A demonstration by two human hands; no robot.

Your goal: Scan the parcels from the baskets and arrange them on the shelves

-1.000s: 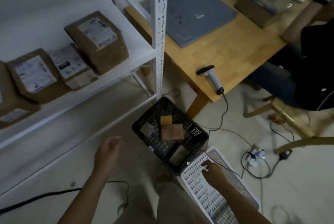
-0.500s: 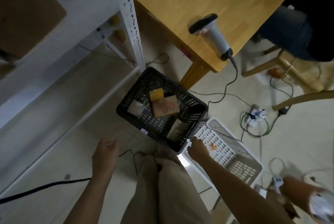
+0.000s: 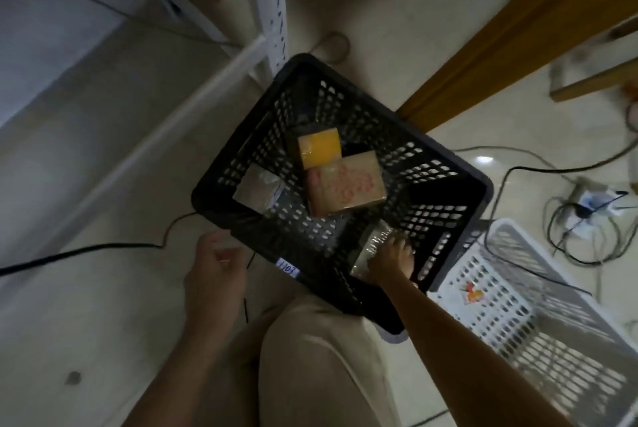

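Black basket (image 3: 262, 237) on pale floor (image 3: 103, 288); right grip (image 3: 393, 257) spread on wrapped parcel (image 3: 373, 240), left grip (image 3: 214, 274) loose.

The right hand (image 3: 393, 259) covers much of the shiny parcel (image 3: 374, 241), its grip unclear.

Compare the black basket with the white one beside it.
The black basket holds four parcels; the white basket shows none, only a small red-orange mark. The right hand reaches into the black basket, not the white one. The black basket carries a handwritten label; the white basket shows none. Both are perforated plastic, side by side on the floor.
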